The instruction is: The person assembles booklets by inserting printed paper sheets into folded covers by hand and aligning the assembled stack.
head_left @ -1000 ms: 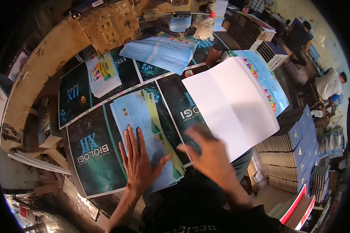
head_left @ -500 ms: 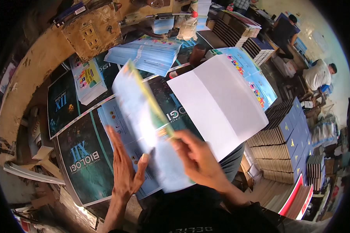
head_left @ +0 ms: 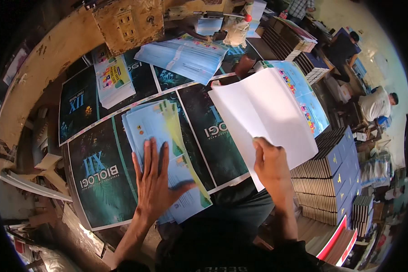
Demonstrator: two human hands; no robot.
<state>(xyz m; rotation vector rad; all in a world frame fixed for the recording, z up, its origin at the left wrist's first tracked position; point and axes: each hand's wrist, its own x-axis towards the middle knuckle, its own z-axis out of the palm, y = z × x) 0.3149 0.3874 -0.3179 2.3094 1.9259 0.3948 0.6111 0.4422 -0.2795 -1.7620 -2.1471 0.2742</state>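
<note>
My left hand lies flat, fingers spread, on a small stack of blue printed sheets with a yellow-green edge. The stack rests on the dark green printed sheets that cover the table in front of me. To the right, my right hand is closed, thumb and fingers pinching the near left edge of a white sheet. That sheet has its blank side up and a crease along it. Beneath its far right side, blue printed covers with colourful figures show. How many sheets the pinch takes is hidden.
Fanned blue sheets and another printed stack lie at the back. A worn metal machine stands behind them. Tall stacks of blue-covered books rise at the right. Two people sit beyond, and another stands farther back.
The blue printed sheet my right hand was swinging over now lies on the stack under my left hand. My right hand has moved right to the white sheet.
</note>
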